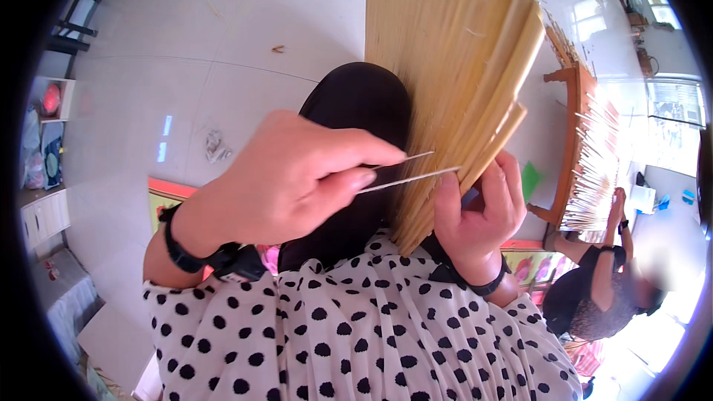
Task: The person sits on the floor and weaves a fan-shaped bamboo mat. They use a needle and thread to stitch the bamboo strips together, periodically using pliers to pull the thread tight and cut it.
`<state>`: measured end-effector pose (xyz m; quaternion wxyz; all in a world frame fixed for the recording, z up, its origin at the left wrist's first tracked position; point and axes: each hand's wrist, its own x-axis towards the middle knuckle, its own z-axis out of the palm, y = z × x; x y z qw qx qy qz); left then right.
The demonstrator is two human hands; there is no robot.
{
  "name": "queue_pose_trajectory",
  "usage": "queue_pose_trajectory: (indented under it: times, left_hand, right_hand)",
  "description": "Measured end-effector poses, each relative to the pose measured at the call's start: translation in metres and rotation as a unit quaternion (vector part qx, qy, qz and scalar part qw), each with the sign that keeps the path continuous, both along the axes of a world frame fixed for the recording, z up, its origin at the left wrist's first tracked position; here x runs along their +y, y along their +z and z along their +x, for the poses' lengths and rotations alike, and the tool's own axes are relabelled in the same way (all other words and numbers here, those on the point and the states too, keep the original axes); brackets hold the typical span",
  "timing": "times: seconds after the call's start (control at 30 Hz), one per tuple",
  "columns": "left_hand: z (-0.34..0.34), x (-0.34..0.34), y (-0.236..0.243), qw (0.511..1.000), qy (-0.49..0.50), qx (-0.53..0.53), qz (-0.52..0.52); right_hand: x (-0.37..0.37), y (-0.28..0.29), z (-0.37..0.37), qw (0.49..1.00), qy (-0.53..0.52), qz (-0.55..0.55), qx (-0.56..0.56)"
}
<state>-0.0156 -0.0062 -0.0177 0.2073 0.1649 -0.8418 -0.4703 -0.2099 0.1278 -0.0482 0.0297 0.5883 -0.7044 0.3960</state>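
The thumb and first fingers of the left hand are pinched shut on two thin pale slivers. The slivers poke out to the right and reach the near edge of a big bundle of flat bamboo strips. The other fingers of this hand are curled in.

The right hand is just to the right. Its fingers are bent around the near end of the bundle and grip it from below, with the thumb up against the strips.

The bundle runs from the hands up and away to the far side. It rests across the person's dark knee. Both wrists wear black bands. A white top with black dots fills the near part.

The floor is pale tile. Far to the right another person reaches up to a wooden frame full of thin sticks.
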Motion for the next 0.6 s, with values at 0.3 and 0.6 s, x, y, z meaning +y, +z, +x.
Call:
queue_pose_trajectory:
  times: [0.3,0.6]
  left_hand:
    - [-0.009,0.009,-0.024,0.991,0.024,0.114,-0.069]
    - [-0.022,0.010,-0.033,0.986,0.020,0.134,-0.093]
  right_hand:
    - [0.002,-0.005,-0.001,1.000,-0.005,-0.007,-0.018]
    - [0.002,-0.004,0.001,1.000,-0.015,0.001,-0.011]
